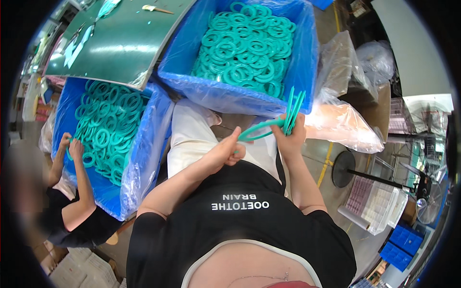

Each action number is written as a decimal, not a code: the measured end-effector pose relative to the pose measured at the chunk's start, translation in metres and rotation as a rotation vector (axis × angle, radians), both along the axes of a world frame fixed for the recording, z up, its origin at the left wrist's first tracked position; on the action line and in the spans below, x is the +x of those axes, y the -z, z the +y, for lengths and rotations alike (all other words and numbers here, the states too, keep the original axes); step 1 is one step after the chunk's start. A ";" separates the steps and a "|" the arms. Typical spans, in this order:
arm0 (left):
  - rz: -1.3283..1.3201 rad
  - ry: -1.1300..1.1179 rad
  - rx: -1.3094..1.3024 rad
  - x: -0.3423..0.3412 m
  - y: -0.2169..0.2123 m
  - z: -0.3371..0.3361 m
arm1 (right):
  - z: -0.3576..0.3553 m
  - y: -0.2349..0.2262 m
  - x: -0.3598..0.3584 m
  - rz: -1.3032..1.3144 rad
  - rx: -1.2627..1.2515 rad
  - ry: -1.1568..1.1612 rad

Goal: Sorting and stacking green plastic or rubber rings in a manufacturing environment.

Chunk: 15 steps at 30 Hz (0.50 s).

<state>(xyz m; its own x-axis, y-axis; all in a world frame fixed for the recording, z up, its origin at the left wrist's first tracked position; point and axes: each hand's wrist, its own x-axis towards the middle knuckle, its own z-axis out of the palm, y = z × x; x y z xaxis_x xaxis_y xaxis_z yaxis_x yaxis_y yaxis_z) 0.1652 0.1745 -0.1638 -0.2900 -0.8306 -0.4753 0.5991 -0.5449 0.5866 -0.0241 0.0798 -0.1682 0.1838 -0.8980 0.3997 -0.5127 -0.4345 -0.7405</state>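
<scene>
My right hand (pixel 289 136) grips a small stack of teal rubber rings (pixel 293 109) held on edge, just below the front of a blue plastic-lined bin (pixel 307 57). My left hand (pixel 226 152) pinches a thin teal strip (pixel 257 130) that stretches from those rings toward my lap. Both hands sit over my white trousers (pixel 192 134). The bin ahead is piled with several teal rings (pixel 247 45) of the same kind.
A second blue bin (pixel 144 158) of teal rings (pixel 108 127) stands at left, where another person's hands (pixel 71 145) work at its edge. A green table top (pixel 120 43) lies behind. Clear plastic bags (pixel 343 120), a fan stand (pixel 343 169) and white trays (pixel 372 204) are at right.
</scene>
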 end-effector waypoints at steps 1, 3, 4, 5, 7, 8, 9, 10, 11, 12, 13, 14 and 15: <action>0.107 0.156 0.083 0.004 0.008 0.001 | 0.002 0.009 0.004 -0.058 -0.132 -0.110; 0.339 0.295 0.185 0.012 0.019 0.005 | 0.002 0.005 0.011 -0.026 -0.232 -0.230; 0.337 0.286 0.187 0.016 0.022 0.007 | 0.002 0.001 0.014 0.015 -0.339 -0.337; 0.240 0.125 0.161 0.018 0.021 0.010 | -0.001 -0.006 0.016 0.063 -0.383 -0.359; 0.072 -0.115 0.098 0.021 0.019 0.013 | -0.006 0.001 0.011 0.096 -0.353 -0.325; 0.074 -0.124 0.098 0.022 0.017 0.013 | -0.009 0.007 0.006 0.130 -0.330 -0.287; -0.040 -0.246 0.004 0.022 0.015 0.012 | -0.010 0.014 0.004 0.105 -0.244 -0.210; -0.156 -0.368 -0.089 0.021 0.015 0.012 | -0.008 0.020 0.001 0.105 -0.245 -0.219; -0.119 -0.405 -0.124 0.024 0.018 0.013 | -0.002 0.019 0.004 -0.304 0.258 -0.127; -0.119 -0.411 -0.125 0.021 0.021 0.014 | 0.006 0.018 0.007 -0.703 0.767 -0.021; -0.104 -0.463 -0.191 0.015 0.022 0.013 | 0.014 0.022 0.013 -0.794 0.842 -0.044; -0.091 -0.510 -0.255 0.011 0.024 0.014 | 0.027 0.022 0.022 -0.797 0.844 -0.047; -0.019 -0.467 -0.274 0.009 0.028 0.016 | 0.042 0.020 0.032 -0.950 0.908 -0.074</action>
